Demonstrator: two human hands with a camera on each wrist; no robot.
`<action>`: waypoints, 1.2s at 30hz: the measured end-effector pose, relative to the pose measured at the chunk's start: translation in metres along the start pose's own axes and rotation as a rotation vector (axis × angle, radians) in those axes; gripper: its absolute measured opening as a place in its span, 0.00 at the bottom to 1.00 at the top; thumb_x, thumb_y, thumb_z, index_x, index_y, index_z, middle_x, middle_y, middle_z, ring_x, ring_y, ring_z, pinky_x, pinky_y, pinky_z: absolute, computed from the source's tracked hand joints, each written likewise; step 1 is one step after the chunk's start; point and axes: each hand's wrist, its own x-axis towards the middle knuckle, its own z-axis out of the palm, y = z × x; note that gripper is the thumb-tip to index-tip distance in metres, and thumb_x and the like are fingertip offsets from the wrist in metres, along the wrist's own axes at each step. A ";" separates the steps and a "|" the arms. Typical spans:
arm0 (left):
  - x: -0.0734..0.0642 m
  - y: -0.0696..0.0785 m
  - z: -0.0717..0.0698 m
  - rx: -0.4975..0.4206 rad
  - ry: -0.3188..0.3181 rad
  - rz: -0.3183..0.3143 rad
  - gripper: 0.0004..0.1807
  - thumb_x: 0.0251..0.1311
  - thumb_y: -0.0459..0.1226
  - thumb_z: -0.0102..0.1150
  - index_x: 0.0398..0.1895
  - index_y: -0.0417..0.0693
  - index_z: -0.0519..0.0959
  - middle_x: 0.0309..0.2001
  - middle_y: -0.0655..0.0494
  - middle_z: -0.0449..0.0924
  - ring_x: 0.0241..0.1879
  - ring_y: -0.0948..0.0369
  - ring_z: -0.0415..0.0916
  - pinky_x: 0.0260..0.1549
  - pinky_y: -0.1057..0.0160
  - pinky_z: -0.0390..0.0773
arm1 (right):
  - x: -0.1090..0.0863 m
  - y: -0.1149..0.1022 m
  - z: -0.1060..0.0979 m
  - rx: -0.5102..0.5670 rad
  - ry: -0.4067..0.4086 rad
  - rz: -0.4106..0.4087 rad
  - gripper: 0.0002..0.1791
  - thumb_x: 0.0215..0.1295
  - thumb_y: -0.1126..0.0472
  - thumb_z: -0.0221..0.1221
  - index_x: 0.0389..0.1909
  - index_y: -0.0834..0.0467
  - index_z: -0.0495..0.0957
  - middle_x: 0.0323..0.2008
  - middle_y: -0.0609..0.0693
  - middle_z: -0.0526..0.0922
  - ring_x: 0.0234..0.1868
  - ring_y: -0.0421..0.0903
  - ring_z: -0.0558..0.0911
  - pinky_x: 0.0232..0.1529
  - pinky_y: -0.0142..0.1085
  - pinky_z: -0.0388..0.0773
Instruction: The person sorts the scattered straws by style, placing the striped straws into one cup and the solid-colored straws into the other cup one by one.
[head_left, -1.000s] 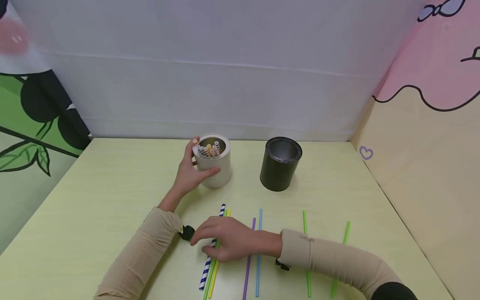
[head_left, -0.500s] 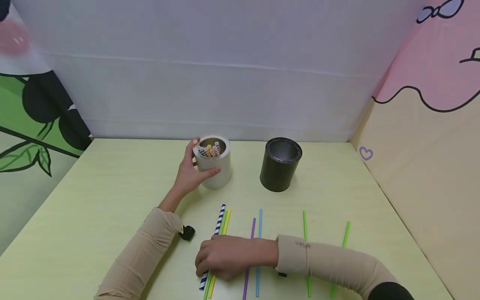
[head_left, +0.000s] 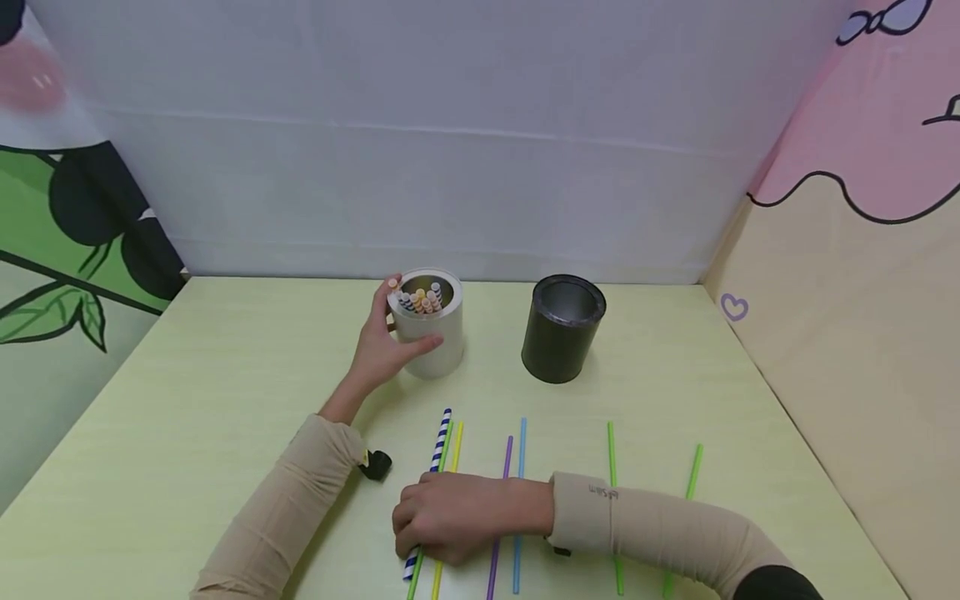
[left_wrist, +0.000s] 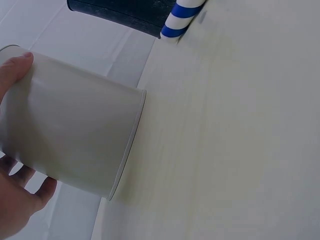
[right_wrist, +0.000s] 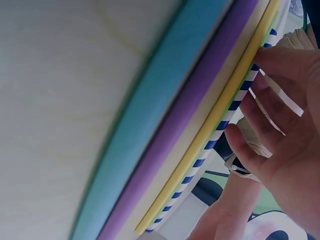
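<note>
At the back of the table, my left hand [head_left: 378, 346] grips a white canister [head_left: 438, 350] by its side; it also fills the left of the left wrist view [left_wrist: 75, 120]. Several straws [head_left: 422, 300] with pale ends stand inside it. My right hand [head_left: 457, 517] is down at the table, fingers curled at a blue-and-white striped straw [right_wrist: 200, 162]. Its thumb and fingertips meet this straw in the right wrist view. A green straw [head_left: 447, 442] lies along the striped one, and a yellow straw [head_left: 457, 446] lies just right of them. The hand hides their middles.
A black canister [head_left: 558, 342] stands right of the white one. A purple straw [head_left: 507, 458] and a blue straw [head_left: 522, 446] run under the right wrist. Two green straws, one nearer [head_left: 611, 450] and one farther right [head_left: 694, 471], pass under the sleeve. Walls enclose the table.
My right hand has come down toward me onto the straws, its fingers closing in. The yellow straw's near end has shifted right, away from the green one. My left hand stays on the canister.
</note>
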 end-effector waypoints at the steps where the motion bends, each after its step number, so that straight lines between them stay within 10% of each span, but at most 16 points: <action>1: 0.001 -0.003 0.000 -0.002 0.001 0.002 0.55 0.47 0.36 0.74 0.74 0.53 0.47 0.66 0.43 0.62 0.65 0.46 0.60 0.59 0.41 0.65 | 0.001 0.000 0.000 -0.008 -0.002 0.002 0.16 0.65 0.60 0.57 0.49 0.40 0.81 0.46 0.34 0.78 0.50 0.33 0.72 0.54 0.26 0.67; 13: 0.013 -0.034 0.003 -0.011 0.014 0.005 0.58 0.43 0.44 0.78 0.73 0.70 0.48 0.66 0.52 0.63 0.65 0.53 0.60 0.59 0.44 0.66 | 0.003 0.001 -0.003 -0.047 -0.003 -0.010 0.12 0.67 0.57 0.56 0.45 0.38 0.80 0.39 0.32 0.78 0.42 0.32 0.72 0.51 0.27 0.67; 27: 0.000 0.006 -0.002 0.010 0.000 0.021 0.54 0.49 0.36 0.73 0.74 0.50 0.47 0.67 0.41 0.62 0.65 0.46 0.60 0.59 0.41 0.65 | -0.016 0.001 -0.032 -0.074 0.151 0.000 0.12 0.69 0.58 0.53 0.46 0.40 0.82 0.43 0.34 0.80 0.47 0.35 0.75 0.55 0.26 0.67; 36: 0.010 -0.036 0.004 -0.003 0.017 0.026 0.57 0.44 0.40 0.77 0.74 0.64 0.48 0.66 0.50 0.63 0.65 0.51 0.60 0.59 0.42 0.66 | -0.037 0.003 -0.050 -0.088 0.365 -0.015 0.09 0.68 0.58 0.55 0.42 0.44 0.83 0.41 0.37 0.81 0.49 0.37 0.75 0.55 0.27 0.68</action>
